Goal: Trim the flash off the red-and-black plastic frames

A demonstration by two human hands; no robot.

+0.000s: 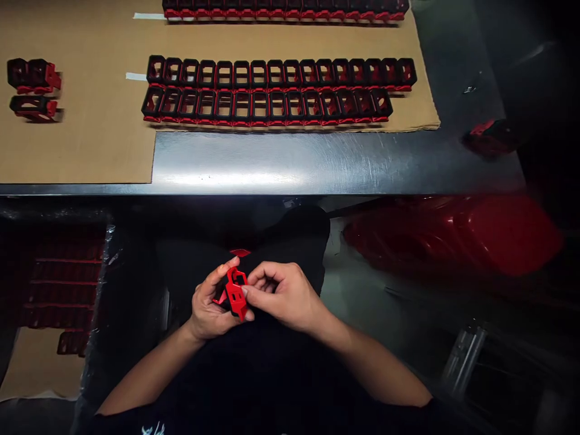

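Red moulded part (236,293) held between both hands, centre near side.
Left hand (211,305) cradles it in a narrow grip; right hand (283,296) pinches its face with the fingertips. Small red piece (240,252) sits just beyond the hands. Caution: a slack pinch could drop the part; excess twisting could crack it. Black-and-red frames (281,75) stand in rows on cardboard (81,145) atop the far desk (290,163).
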